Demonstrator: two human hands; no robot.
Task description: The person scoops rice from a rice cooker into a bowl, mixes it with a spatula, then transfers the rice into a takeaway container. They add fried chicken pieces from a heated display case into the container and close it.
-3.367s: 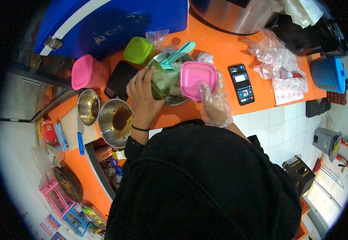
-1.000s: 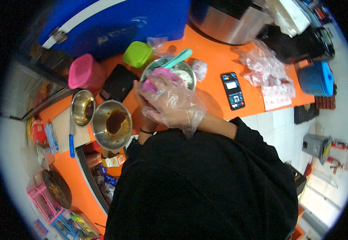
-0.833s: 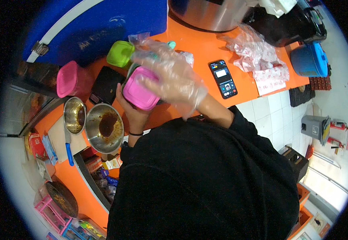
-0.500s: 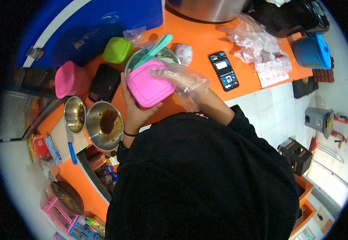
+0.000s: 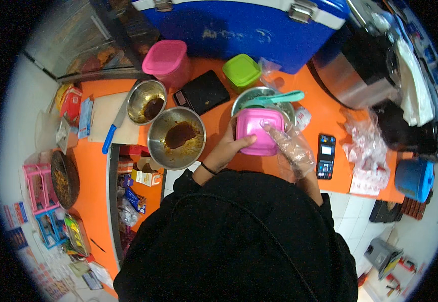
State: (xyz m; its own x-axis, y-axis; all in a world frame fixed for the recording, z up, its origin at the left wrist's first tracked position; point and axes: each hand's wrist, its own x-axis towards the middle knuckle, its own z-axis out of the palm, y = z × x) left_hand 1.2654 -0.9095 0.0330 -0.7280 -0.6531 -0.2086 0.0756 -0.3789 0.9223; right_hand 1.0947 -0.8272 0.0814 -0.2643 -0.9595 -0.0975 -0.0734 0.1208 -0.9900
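A square pink lidded container [image 5: 260, 132] is held in front of my body, level with the bowl's near side. My left hand [image 5: 225, 150] grips its left side, thumb across the front of the lid. My right hand [image 5: 295, 151], in a loose clear plastic glove, holds its right side with fingers over the lid; the glove's folds partly hide them. Just beyond stands a metal bowl [image 5: 253, 92], its near part hidden by the container. A teal spoon [image 5: 285, 97] lies across that bowl, handle pointing right.
To the left are two metal bowls with dark brown sauce [image 5: 179, 135] [image 5: 152, 107], a blue-handled knife [image 5: 109, 139] on a cutting board [image 5: 103, 121], and a black scale [image 5: 204, 93]. Green [image 5: 242, 71] and pink tubs [image 5: 166, 61] stand behind. A phone [image 5: 325, 157] lies right, below a blue cooler [image 5: 234, 35].
The view has swung, so the cooler and left side of the counter show more. The pink container sits straighter, and my right hand has shifted from over its lid toward its right side.
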